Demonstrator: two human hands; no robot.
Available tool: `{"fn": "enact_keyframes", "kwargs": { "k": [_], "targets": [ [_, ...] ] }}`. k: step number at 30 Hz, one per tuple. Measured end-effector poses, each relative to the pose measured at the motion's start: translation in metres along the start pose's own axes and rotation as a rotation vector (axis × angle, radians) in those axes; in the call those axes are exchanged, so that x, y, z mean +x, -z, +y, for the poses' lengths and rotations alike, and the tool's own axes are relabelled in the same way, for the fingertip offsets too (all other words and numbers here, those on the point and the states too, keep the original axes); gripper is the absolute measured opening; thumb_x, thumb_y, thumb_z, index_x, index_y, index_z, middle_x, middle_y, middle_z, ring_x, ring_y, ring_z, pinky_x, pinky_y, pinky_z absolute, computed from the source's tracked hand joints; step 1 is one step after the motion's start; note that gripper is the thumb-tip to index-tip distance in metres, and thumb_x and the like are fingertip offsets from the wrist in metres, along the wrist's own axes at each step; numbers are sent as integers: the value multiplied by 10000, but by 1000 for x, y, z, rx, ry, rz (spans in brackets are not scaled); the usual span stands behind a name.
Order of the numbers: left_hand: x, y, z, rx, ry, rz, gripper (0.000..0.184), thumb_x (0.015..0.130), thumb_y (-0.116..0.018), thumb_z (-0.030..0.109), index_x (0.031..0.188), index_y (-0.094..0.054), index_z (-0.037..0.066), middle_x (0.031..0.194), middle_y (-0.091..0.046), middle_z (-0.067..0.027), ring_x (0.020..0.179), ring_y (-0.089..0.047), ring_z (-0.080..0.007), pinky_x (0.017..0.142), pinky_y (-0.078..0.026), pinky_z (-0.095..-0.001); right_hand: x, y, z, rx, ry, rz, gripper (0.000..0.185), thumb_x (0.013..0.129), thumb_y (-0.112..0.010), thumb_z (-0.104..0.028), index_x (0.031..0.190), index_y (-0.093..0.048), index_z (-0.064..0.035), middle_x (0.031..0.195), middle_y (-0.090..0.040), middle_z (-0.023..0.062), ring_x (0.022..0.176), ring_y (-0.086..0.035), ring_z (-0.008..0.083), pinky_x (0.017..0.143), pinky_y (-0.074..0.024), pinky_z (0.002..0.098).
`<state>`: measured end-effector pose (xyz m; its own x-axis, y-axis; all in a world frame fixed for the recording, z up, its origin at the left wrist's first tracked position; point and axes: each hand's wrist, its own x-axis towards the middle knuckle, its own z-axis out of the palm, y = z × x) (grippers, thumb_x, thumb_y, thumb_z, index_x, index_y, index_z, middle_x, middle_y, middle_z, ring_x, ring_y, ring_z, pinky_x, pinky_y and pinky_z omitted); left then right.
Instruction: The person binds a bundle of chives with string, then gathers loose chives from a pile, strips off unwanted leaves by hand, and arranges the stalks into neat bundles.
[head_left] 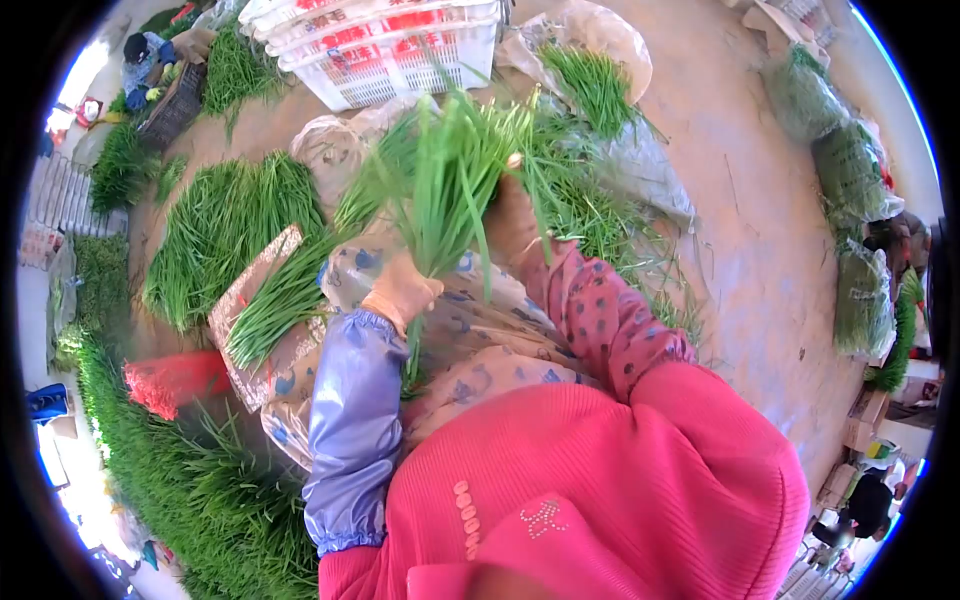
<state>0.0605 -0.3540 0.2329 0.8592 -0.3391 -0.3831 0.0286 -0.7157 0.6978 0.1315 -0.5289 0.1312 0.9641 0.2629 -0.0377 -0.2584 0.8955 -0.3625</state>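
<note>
My left hand, in a pale glove with a shiny lilac sleeve cover, is closed around the lower part of a bunch of green chives. The long leaves fan upward and are partly blurred. My right hand, below a red dotted sleeve cover, is at the bunch's right side. Its thumb tip shows against the leaves, but most fingers are hidden, so what it grips cannot be made out. Under both hands, a patterned plastic apron covers my lap. Loose chives lie spread just beyond my right hand.
Stacked white crates stand ahead. Chive piles lie at left, with more chives on a board beside my lap. A red bundle and a long green heap are nearer. Filled plastic bags line the right wall. Other people work farther off.
</note>
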Motion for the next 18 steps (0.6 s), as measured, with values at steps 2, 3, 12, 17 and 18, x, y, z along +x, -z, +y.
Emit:
{"fn": "enact_keyframes", "kwargs": {
  "k": [2, 3, 12, 17, 18],
  "targets": [
    [-10, -2, 13, -1, 170, 18, 524, 698, -627, 36, 1212, -523, 37, 1108, -619, -199, 1074, -567, -347, 891, -461, -378, 5, 17, -15, 5, 77, -21, 624, 886, -525, -542, 1276, -491, -56, 1231, -565, 99, 1128, -520, 247, 1018, -400, 403],
    [-10, -8, 6, -11, 179, 8, 524, 698, -627, 36, 1212, -523, 37, 1108, -619, -199, 1074, -567, -347, 891, -461, -378, 1, 19, -26, -62, 103, 59, 601, 895, -528, -522, 1265, -499, -49, 1211, -577, 98, 1112, -530, 245, 1008, -405, 397],
    [-26, -11, -41, 278, 7, -41, 534, 701, -659, 93, 1200, -498, -7, 936, -626, -273, 938, -585, -425, 823, -466, -447, 24, 135, -74, -560, 123, 896, 304, 857, -635, -334, 1029, -617, -84, 957, -645, 94, 871, -580, 222, 757, -443, 388],
    [-44, -7, -71, 205, -35, -58, 335, 715, -647, 84, 1016, -583, -46, 897, -632, -263, 914, -592, -417, 793, -480, -428, -3, 177, -129, -435, 130, 1178, 287, 870, -583, -376, 1024, -613, -136, 1056, -630, 40, 950, -564, 210, 859, -428, 384],
    [-45, -6, -70, 257, -6, -49, 353, 723, -632, 80, 1048, -577, -44, 907, -634, -256, 916, -595, -413, 798, -481, -426, -12, 177, -142, -544, 115, 1198, 304, 867, -581, -386, 1043, -612, -141, 1079, -624, 39, 966, -562, 214, 874, -425, 384]
  ]
}}
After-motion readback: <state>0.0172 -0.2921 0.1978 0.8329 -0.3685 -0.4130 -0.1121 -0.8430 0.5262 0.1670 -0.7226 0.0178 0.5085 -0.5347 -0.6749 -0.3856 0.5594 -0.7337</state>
